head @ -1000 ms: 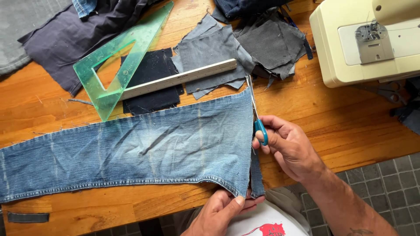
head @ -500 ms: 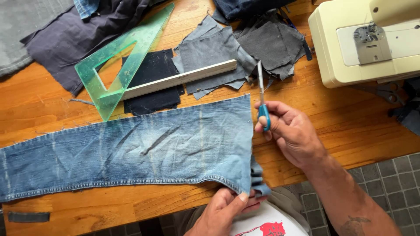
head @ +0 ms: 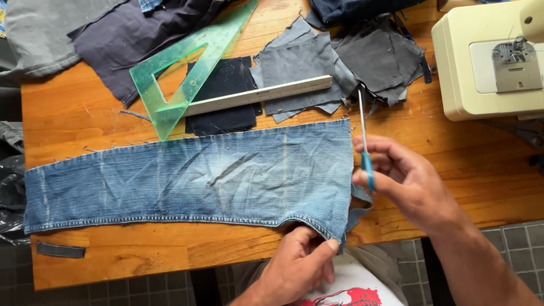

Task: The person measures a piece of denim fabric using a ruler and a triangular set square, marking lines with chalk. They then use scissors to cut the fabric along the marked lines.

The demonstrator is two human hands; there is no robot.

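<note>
Lying flat across the wooden table (head: 79,107), the long faded-blue denim strip (head: 187,178) is pinched at its near right corner by the left hand (head: 297,266), while the right hand (head: 411,184) grips closed blue-handled scissors (head: 364,141), so a careless snip could fray or skew the cut edge.

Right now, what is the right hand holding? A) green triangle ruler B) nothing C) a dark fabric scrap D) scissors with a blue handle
D: the right hand grips scissors with a blue handle, blades pointing up past the right edge of the denim strip, while the left hand pinches the strip's lower right corner.
</note>
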